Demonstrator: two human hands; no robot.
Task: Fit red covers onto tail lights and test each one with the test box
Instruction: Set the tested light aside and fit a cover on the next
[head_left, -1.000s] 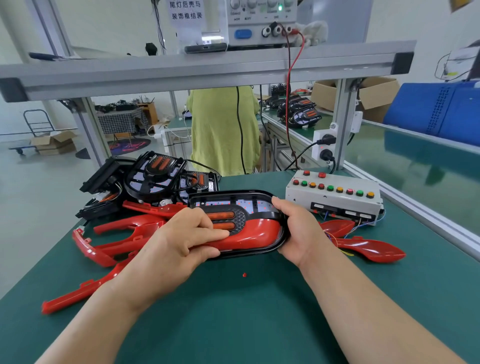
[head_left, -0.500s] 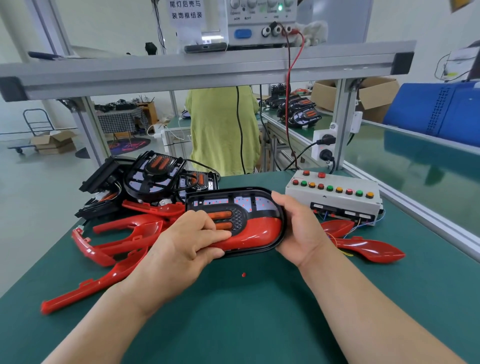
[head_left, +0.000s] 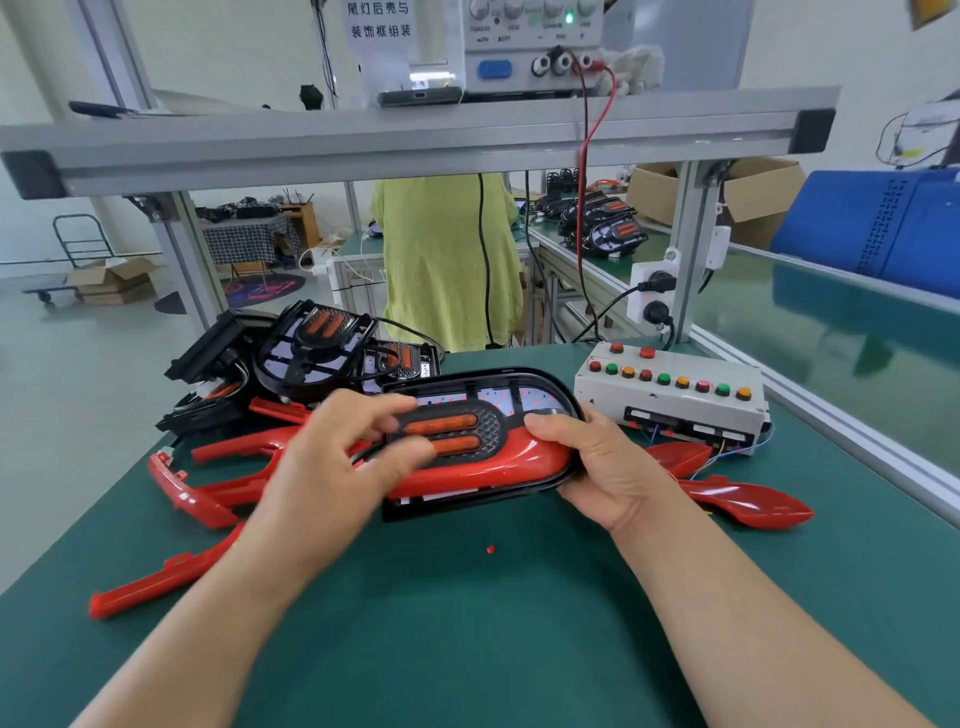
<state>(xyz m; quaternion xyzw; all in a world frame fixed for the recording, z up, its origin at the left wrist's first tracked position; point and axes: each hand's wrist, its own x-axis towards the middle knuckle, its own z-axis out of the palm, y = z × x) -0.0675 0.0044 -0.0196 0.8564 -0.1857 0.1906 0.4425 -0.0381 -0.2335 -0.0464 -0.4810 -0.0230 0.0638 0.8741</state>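
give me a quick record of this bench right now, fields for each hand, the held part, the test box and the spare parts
right hand: grips the right end of the tail light
left hand: over the light's left half, blurred; contact unclear
red cover: on the held light's lower edge
test box: on the table beyond the right hand, untouched
loose red covers: on the table, left and right of the hands
other tail lights: piled at back left
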